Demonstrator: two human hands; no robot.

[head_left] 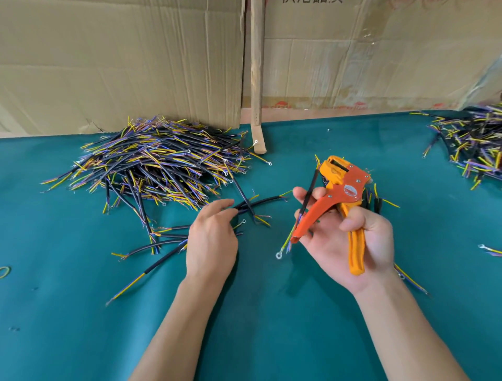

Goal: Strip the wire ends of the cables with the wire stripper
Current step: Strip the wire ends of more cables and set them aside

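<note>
The right-hand cable pile runs off the frame edge. Beside it, printed characters on the cardboard are cropped. Cables behind the wire stripper lie largely hidden.

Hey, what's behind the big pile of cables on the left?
Behind the big pile of cables stands a creased cardboard sheet, upright at the far edge of the green table. The pile hides the sheet's bottom edge, so how it rests there cannot be seen.

Matt teal cloth tabletop; glossy orange plastic wire stripper with metal rivets; creased brown cardboard sheets behind the stripper; black rubbery-sheathed cables.
</note>
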